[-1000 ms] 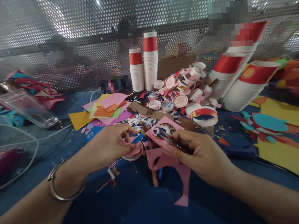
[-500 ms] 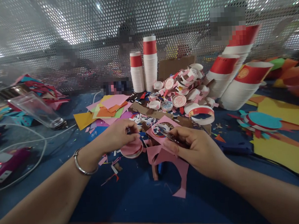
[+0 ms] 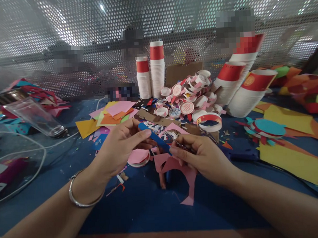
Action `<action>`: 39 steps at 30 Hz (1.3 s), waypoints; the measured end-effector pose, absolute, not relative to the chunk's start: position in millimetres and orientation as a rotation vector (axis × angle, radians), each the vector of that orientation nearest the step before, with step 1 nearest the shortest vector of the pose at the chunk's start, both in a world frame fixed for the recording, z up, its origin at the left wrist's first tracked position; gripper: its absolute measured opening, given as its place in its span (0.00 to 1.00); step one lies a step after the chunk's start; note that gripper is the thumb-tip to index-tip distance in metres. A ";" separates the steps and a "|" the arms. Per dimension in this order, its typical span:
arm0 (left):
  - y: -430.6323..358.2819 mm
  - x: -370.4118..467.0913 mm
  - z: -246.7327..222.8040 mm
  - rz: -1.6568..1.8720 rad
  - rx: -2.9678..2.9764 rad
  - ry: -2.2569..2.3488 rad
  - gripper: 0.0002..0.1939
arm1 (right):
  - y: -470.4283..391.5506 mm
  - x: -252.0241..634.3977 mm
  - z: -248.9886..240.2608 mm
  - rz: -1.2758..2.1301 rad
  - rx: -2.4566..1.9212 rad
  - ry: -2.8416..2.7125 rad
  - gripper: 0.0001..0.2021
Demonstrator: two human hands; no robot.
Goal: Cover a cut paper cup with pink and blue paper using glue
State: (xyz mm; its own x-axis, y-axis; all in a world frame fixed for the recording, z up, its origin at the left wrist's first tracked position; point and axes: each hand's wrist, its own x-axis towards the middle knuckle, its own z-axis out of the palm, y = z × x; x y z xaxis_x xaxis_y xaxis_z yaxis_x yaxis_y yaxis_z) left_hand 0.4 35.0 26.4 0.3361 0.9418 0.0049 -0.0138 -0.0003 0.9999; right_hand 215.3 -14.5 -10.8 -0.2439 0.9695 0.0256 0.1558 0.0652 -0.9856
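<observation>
Left hand (image 3: 120, 145) and its wrist bangle (image 3: 73, 198) have shifted since the earlier frame, and a blue strip (image 3: 155, 137) now slants between the hands. Nearest is bare blue tabletop (image 3: 126, 218). Left thumb and fingers are closed on the strip's upper end; its lower end reaches the right fingertips, though whether they grip it I cannot tell. Right hand (image 3: 204, 154) is clenched round a slim metal tool (image 3: 179, 143), pointed towards the strip. Below the hands lie a cut pink sheet (image 3: 174, 162) and a pink disc (image 3: 138, 155) on a white rim. A dark blue object (image 3: 239, 154) with a black cord crowds the right hand's far side, near yellow sheets (image 3: 287, 155) and a turquoise-topped craft piece (image 3: 270, 127). Leftward sit a purple power strip (image 3: 10, 173), a white cable (image 3: 44, 148) and a clear container (image 3: 36, 117). Beyond the hands come paper scraps, coloured sheets (image 3: 116, 110) and piled cup bases (image 3: 187, 107), some printed with red or blue grids. Upright cup stacks (image 3: 157, 77) and leaning cup stacks (image 3: 243, 97) stand before perforated metal (image 3: 91, 27); one red band bears a round yellow emblem, its lettering unreadable.
</observation>
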 end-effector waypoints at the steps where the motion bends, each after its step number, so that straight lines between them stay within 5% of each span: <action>1: 34.6 0.8 26.3 0.981 1.315 0.938 0.08 | -15.2 214.7 -10.4 1.305 -1.165 -1.510 0.17; 8: 36.8 -7.9 25.3 0.928 1.313 0.941 0.10 | -16.5 216.8 -14.4 1.364 -1.119 -1.421 0.16; 18: 35.1 -12.0 29.1 0.375 1.827 0.872 0.07 | -15.6 217.7 -11.7 1.312 -1.065 -1.551 0.14; 28: 17.7 12.4 16.7 0.874 1.243 0.967 0.05 | -18.7 217.0 -8.4 1.245 -1.024 -1.499 0.19; 39: -0.7 34.8 2.3 0.983 0.873 0.923 0.11 | -17.7 213.1 -15.1 1.300 -1.025 -1.449 0.22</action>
State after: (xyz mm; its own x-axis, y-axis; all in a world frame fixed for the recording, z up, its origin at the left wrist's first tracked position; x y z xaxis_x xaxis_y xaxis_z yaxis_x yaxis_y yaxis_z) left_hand 34.8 -0.7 2.3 0.2707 0.9348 -0.2301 -0.2885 0.3068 0.9070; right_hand 213.1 -17.7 -15.1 -0.2437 0.9652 0.0949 0.0093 0.1002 -0.9949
